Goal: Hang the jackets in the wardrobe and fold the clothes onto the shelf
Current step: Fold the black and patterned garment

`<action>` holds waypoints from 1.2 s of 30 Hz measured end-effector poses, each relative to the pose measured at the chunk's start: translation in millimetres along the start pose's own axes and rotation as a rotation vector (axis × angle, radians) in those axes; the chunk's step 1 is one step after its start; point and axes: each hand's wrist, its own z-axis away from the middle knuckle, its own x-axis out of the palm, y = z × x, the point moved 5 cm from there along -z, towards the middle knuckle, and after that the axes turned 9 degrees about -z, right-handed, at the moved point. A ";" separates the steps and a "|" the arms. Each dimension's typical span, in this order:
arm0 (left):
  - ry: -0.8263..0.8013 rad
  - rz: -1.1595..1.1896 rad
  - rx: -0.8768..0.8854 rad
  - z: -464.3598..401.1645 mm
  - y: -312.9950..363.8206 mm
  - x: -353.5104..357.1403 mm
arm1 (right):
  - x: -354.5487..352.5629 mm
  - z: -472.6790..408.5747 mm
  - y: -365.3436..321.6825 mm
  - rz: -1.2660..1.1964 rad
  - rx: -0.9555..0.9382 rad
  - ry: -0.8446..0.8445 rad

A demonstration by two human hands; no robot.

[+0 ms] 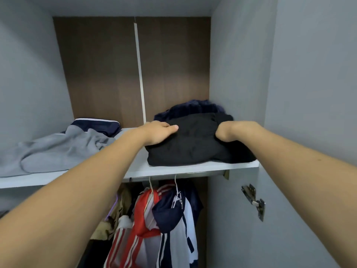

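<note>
A folded black garment (193,146) lies on the right part of the white wardrobe shelf (139,171). My left hand (158,132) rests flat on its left top edge, fingers straight. My right hand (229,132) is at its right edge with fingers curled down into the cloth, fingertips hidden. Behind it sits a dark navy garment (193,109). Below the shelf, a red-and-white striped jacket (143,219) and a navy-and-white jacket (173,219) hang on hangers.
A loose grey garment (54,151) lies on the left of the shelf, with a folded navy piece with white trim (96,125) behind it. The open wardrobe door with a metal hinge (253,200) stands at the right. A beige garment (116,213) hangs lower left.
</note>
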 end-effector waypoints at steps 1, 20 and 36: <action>-0.022 0.044 -0.015 -6.3 -4.2 1.7 | -4.5 -4.4 -4.9 0.046 -0.007 0.016; -0.127 0.064 0.006 -67.9 33.0 69.1 | 40.9 -67.5 2.3 -0.086 0.039 -0.001; 0.221 -0.060 -0.015 -30.5 32.4 20.8 | -12.1 -8.1 -16.7 -0.085 -0.145 0.314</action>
